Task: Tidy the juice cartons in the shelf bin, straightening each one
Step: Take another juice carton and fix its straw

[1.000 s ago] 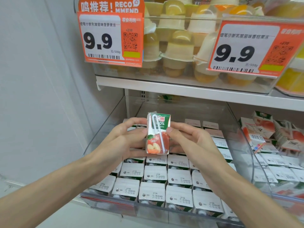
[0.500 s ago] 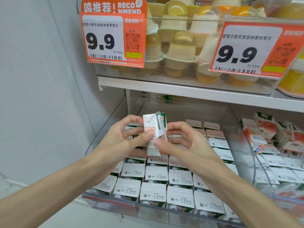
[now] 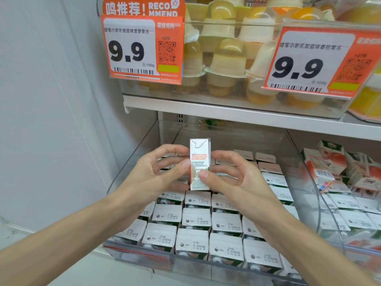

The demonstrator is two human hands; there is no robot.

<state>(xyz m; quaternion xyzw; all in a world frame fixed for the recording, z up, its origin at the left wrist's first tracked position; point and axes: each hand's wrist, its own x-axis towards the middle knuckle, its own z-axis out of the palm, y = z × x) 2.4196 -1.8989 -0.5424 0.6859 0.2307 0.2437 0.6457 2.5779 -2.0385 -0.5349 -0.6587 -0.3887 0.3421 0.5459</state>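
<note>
A small white juice carton (image 3: 199,162) stands upright in the air above the clear shelf bin (image 3: 142,149), its narrow printed side facing me. My left hand (image 3: 158,174) pinches its left edge with thumb and fingers. My right hand (image 3: 231,176) holds its right edge, thumb on the front lower part. Below, several juice cartons (image 3: 193,221) stand in neat rows inside the bin, white tops with date stamps up.
A second bin on the right holds jumbled juice cartons (image 3: 334,168), some lying tilted. The white shelf board (image 3: 247,116) above carries jelly cups (image 3: 226,60) and two orange price tags (image 3: 142,50). A pale wall (image 3: 51,120) closes off the left.
The carton has been turned about its upright axis between my fingers: first its fruit picture and straw faced me, now its narrow text side does. Both hands stayed at about the same height.
</note>
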